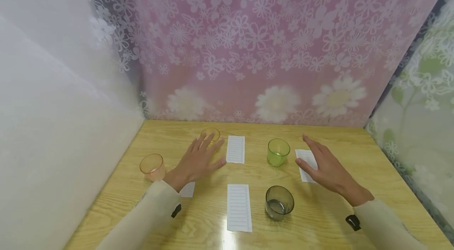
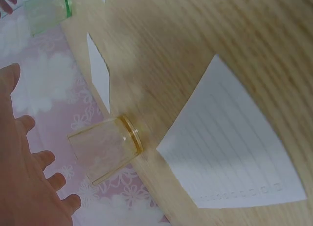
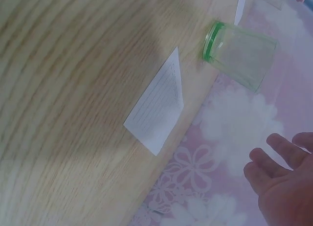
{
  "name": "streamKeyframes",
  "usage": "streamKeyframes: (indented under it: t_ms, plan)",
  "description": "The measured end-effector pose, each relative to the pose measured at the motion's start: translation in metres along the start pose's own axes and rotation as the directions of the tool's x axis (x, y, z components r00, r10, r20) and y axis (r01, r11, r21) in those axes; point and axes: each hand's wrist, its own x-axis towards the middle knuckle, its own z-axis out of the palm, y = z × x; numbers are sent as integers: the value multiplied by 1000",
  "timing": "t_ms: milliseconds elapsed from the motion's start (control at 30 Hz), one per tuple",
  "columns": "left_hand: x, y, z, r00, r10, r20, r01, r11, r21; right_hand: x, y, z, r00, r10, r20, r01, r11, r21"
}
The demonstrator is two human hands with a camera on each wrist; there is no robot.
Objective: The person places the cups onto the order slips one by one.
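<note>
In the head view, the left hand (image 1: pixel 196 162) is raised over the table (image 1: pixel 337 139) with its fingers spread, partly covering the yellow cup (image 1: pixel 211 129). The orange cup (image 1: pixel 152 166) stands near that wrist, and the left paper (image 1: pixel 188 190) shows partly beneath the hand. Well apart from it, the right hand (image 1: pixel 328 169) has its fingers extended and its thumb held away; it overlaps part of the right paper (image 1: pixel 305 163). The green cup (image 1: pixel 278 152) stands between the hands, with the dark grey cup (image 1: pixel 279 202) nearer the person. The back paper (image 1: pixel 235 149) lies between the yellow and green cups, and the front paper (image 1: pixel 239 207) lies beside the dark grey one. A pink flowered wall covering (image 1: pixel 248 45) rises behind.

In the left wrist view, the left hand's fingers are apart from the yellow cup, which stands upright near a lined paper.

In the right wrist view, the right hand is apart from the upright green cup; a lined paper lies near that cup.
</note>
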Motion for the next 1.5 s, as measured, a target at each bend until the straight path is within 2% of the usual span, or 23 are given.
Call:
streamKeyframes:
  t_ms: [233,567,867,1100,1367,1500]
  plan:
    - [-10,7,7,999,41,24,-40,999,-12,-8,-8,2,999,-29,-17,29,1000,2]
    - [-29,15,21,994,66,83,-63,997,-45,-22,-14,11,998,-50,-37,51,999,9]
    - [-46,18,36,984,127,126,-120,991,-61,-29,-22,20,996,-83,-43,86,995,53]
    - [-54,23,38,972,184,146,-180,983,-45,-39,-29,24,993,-109,-54,113,990,84]
    - [-65,24,46,963,206,174,-204,978,-29,-48,-40,32,983,-175,-64,179,982,61]
    - [-70,24,49,957,221,190,-219,975,-29,-52,-45,36,982,-180,-59,185,980,77]
